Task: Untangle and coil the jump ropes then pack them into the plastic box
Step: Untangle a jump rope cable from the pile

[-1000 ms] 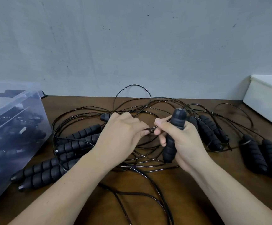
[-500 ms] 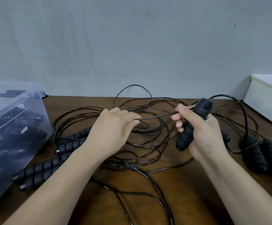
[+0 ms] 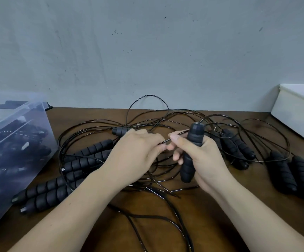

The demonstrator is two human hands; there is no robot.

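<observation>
A tangle of thin black jump-rope cords (image 3: pixel 165 120) lies on the brown table (image 3: pixel 220 224). My right hand (image 3: pixel 204 159) grips a black foam handle (image 3: pixel 191 153) upright and pinches a cord with thumb and forefinger. My left hand (image 3: pixel 135 157) pinches the same cord close beside it, over the tangle. Several ribbed black handles (image 3: pixel 85 157) lie at the left, and more handles (image 3: pixel 291 175) lie at the right. The clear plastic box (image 3: pixel 11 148) at the far left holds packed black ropes.
A white plastic tub (image 3: pixel 296 113) with something pink inside stands at the back right. A grey wall runs along the table's far edge. Loose cords (image 3: pixel 156 219) trail over the table toward me between my forearms.
My right hand, which had pulled the handle out to the right half a second ago, has come back left and down beside my left hand. Both hands now meet on the cord.
</observation>
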